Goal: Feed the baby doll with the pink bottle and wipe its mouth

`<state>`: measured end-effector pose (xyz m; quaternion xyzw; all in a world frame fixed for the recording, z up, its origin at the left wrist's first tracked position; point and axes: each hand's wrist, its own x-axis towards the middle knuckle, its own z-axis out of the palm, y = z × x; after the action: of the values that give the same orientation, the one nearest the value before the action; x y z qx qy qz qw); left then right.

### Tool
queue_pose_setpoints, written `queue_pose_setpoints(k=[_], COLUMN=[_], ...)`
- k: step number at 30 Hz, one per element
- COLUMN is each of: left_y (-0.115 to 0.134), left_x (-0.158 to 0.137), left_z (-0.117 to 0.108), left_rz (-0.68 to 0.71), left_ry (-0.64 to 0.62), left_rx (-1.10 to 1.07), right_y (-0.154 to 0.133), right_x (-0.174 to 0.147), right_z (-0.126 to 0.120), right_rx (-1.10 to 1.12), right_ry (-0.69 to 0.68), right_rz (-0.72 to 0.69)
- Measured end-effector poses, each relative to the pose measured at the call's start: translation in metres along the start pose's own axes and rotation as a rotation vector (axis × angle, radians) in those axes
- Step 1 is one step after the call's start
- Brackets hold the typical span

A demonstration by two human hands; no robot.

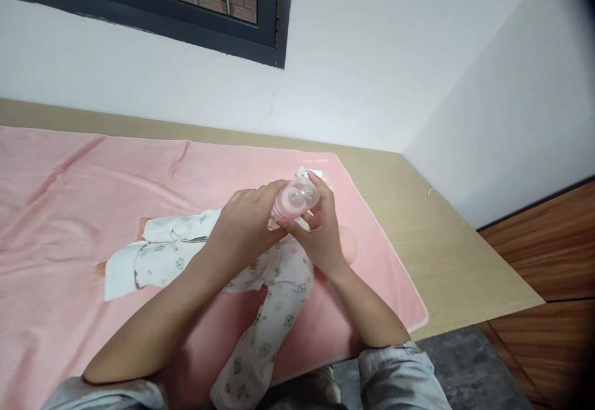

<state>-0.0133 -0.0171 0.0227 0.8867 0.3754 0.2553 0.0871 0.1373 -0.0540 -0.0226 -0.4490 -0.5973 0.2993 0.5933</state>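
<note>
Okay so both hands are up over the bed-like pale wood top [441,261], and they're sharing one thing: a small baby bottle with a pink collar and a clear dome cap [297,198]. It's held off the surface, tilted with the domed end toward the camera. The left hand [246,218] is curled around the collar side, and the right hand [325,227] cups the dome end between thumb and fingers.

Progress-wise, I'd say it's early: the bottle's picked up, but the dome looks to be on, and nothing's being fed or poured. Can't tell if anyone's twisting it.

Below lies what looks like a baby doll in white printed clothes [286,283], on a soft pink blanket with a pale edge [69,211]. The clothes are on, legs pointing left, head mostly behind the right hand. Some small white item [313,173] pokes out past the fingers, too hidden to identify.
</note>
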Motion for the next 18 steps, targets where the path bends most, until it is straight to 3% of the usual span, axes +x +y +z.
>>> queue_pose_setpoints(k=[4, 9, 12, 14, 18], left_y=[-0.002, -0.014, -0.026, -0.035, -0.059], left_x=[0.0, 0.003, 0.006, 0.008, 0.011], left_z=[0.005, 0.005, -0.006, -0.016, -0.03], left_rz=[0.013, -0.005, -0.076, -0.123, -0.191], left_ry=[0.003, 0.033, 0.042, 0.067, 0.083], left_rx=[0.022, 0.123, 0.14, 0.161, 0.158], right_y=[0.001, -0.008, 0.001, 0.022, 0.092], right_x=[0.001, 0.009, 0.027, 0.043, 0.067], right_z=[0.001, -0.017, -0.051, -0.082, -0.14], right_rx=[-0.042, -0.131, -0.093, -0.095, -0.159], right_ry=[0.058, 0.253, 0.416, 0.496, 0.56], right_rz=[-0.051, -0.144, -0.221, -0.219, -0.042])
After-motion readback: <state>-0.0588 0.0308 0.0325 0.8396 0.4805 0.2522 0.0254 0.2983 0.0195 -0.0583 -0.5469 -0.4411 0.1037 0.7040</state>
